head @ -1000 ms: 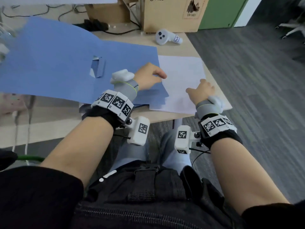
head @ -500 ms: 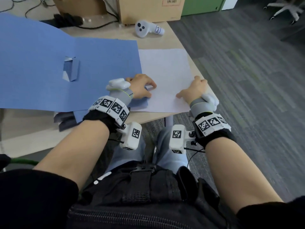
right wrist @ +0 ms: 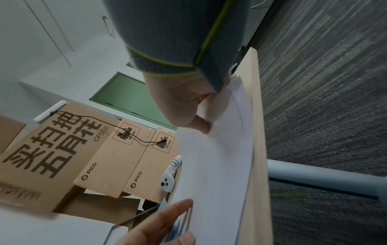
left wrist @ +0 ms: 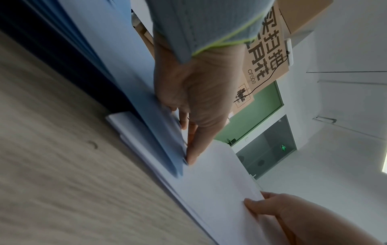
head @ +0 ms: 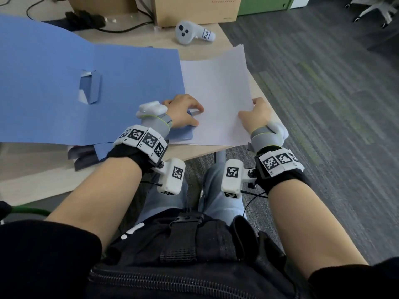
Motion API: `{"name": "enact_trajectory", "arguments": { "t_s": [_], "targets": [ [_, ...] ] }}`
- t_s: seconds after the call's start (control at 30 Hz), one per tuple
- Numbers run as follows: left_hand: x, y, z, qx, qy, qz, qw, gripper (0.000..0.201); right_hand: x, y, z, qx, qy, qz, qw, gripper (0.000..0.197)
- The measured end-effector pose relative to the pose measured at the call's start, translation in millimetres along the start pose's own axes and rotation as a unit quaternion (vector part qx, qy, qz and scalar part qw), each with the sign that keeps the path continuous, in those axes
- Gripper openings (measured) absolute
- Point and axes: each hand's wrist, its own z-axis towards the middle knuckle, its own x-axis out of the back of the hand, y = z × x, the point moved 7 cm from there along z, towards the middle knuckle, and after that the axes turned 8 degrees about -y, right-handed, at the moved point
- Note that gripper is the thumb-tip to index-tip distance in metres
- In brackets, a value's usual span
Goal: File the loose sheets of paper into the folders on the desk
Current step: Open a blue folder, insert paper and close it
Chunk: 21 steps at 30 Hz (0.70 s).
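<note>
An open blue folder (head: 64,93) lies spread across the left of the desk, its edge seen close up in the left wrist view (left wrist: 125,82). To its right rests a stack of white sheets (head: 207,141). My right hand (head: 254,113) pinches the right edge of the top sheet (head: 216,87), thumb on top, and that side curls up off the stack (right wrist: 213,157). My left hand (head: 183,113) presses its fingertips (left wrist: 190,159) down where the folder's right edge meets the paper.
A white controller (head: 190,32) lies at the back of the desk in front of cardboard boxes (head: 194,9). Black cables (head: 121,29) run behind the folder. More folders (head: 86,154) stick out under the blue one. The desk's right edge (head: 265,100) drops to grey carpet.
My right hand has shifted to the sheet's right edge, taken hold and raised that side. My left hand stays at the folder's right edge.
</note>
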Motion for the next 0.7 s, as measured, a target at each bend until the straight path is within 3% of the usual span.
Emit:
{"name": "enact_trajectory", "arguments": {
  "t_s": [0.23, 0.47, 0.7],
  "targets": [
    [-1, -1, 0, 0.003, 0.004, -0.004, 1.0, 0.045, -9, -5, 7, 0.027, 0.012, -0.092, 0.995, 0.042],
    [-2, -1, 1, 0.003, -0.001, -0.002, 1.0, 0.046, -13, 5, 19, 0.007, 0.021, -0.062, 0.998, 0.049],
    [-2, 1, 2, 0.003, -0.001, -0.005, 1.0, 0.048, -11, 8, 22, 0.006, 0.041, -0.135, 0.99, 0.035]
  ]
}}
